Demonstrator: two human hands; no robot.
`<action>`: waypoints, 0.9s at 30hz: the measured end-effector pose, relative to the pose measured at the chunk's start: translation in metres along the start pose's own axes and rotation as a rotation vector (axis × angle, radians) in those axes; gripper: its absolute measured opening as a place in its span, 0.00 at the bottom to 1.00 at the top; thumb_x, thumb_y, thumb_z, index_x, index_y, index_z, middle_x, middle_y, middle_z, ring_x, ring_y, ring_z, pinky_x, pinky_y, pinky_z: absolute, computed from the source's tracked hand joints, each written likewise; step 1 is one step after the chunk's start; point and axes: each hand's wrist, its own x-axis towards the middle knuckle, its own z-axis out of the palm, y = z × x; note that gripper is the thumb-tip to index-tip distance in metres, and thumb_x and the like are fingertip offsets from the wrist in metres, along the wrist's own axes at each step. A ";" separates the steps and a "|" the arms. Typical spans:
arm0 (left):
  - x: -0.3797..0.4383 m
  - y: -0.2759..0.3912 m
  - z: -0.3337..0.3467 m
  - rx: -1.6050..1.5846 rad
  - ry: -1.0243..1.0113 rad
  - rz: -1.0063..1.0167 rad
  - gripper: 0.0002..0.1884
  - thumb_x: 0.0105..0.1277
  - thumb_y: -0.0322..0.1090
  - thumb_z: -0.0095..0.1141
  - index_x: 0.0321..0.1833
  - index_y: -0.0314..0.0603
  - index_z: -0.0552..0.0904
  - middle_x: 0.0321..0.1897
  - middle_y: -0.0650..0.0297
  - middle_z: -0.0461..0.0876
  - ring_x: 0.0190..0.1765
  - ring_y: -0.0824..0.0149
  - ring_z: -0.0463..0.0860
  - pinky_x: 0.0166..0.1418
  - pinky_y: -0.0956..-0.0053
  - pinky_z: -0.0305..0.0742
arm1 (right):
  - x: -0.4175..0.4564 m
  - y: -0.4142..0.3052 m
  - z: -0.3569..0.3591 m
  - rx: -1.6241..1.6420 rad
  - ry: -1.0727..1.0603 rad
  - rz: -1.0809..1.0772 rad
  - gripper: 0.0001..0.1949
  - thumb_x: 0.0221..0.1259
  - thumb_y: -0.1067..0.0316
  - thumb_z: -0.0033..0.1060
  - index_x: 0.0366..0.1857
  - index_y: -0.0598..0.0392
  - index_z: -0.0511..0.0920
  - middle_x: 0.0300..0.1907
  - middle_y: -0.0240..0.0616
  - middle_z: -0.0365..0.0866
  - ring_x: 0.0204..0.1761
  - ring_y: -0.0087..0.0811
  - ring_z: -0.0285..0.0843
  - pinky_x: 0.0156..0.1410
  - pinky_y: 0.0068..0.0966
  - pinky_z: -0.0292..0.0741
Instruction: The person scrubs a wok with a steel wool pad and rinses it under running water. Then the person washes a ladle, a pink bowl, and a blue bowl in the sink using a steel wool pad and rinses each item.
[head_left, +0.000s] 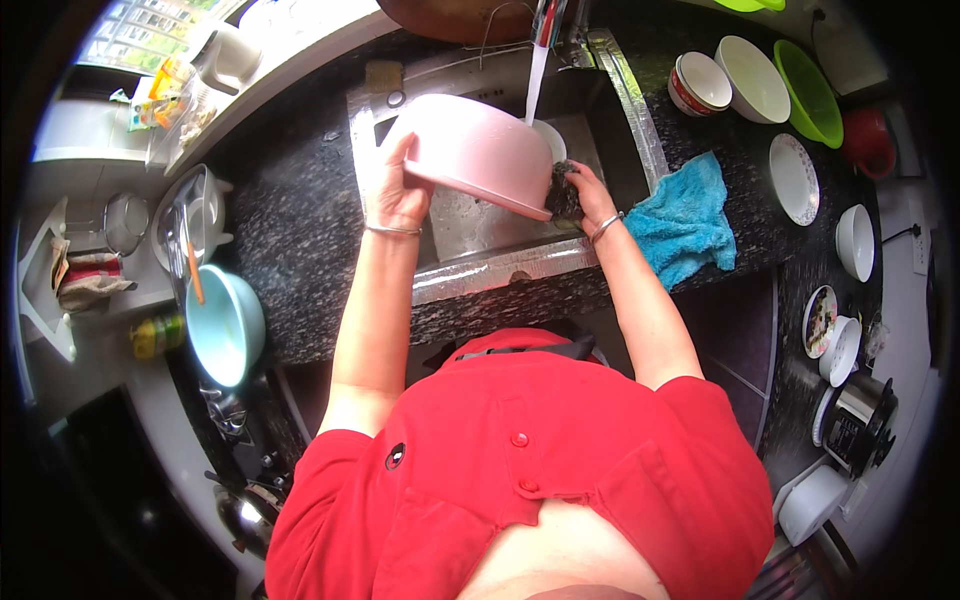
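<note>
Tilted over the sink (480, 232) is a pink basin (480, 146), its outer wall wet. My left hand (401, 191) grips it at the left, thumb up along the wall. In my right hand (590, 196) is a dark scouring pad (564, 196), pressed near the basin's right rim. Water (537, 82) runs from the faucet (551, 19) just behind the basin. A white bowl (553, 139) inside the sink is partly hidden by the basin. Beside my right forearm a blue cloth (686, 221) lies over the counter edge.
Right of the sink stand stacked bowls (701, 82), a large white bowl (752, 79), a green basin (808, 94) and a patterned plate (793, 180). A pressure cooker (859, 424) is farther along. At left are a light blue basin (225, 326) and a clear colander (196, 217). Foil tape (510, 270) edges the sink.
</note>
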 end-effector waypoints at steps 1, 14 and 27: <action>0.001 -0.001 0.008 0.050 0.076 -0.006 0.15 0.59 0.23 0.59 0.49 0.39 0.76 0.44 0.58 0.81 0.47 0.62 0.82 0.53 0.64 0.79 | -0.011 -0.006 0.013 -0.093 -0.042 -0.088 0.17 0.62 0.66 0.47 0.55 0.56 0.72 0.49 0.39 0.78 0.49 0.32 0.77 0.54 0.30 0.74; 0.046 -0.113 0.057 0.958 0.023 0.183 0.21 0.54 0.36 0.64 0.44 0.29 0.72 0.32 0.58 0.78 0.33 0.68 0.78 0.35 0.73 0.76 | -0.065 -0.032 0.075 -0.866 0.277 -0.576 0.29 0.43 0.62 0.67 0.53 0.56 0.70 0.44 0.57 0.78 0.46 0.55 0.77 0.52 0.40 0.73; -0.023 -0.071 -0.077 2.073 -0.476 0.803 0.12 0.62 0.37 0.56 0.46 0.40 0.77 0.46 0.50 0.78 0.53 0.52 0.75 0.58 0.60 0.69 | -0.018 -0.022 0.030 -0.262 0.208 -0.303 0.19 0.47 0.74 0.58 0.48 0.64 0.74 0.37 0.41 0.79 0.35 0.30 0.76 0.36 0.26 0.76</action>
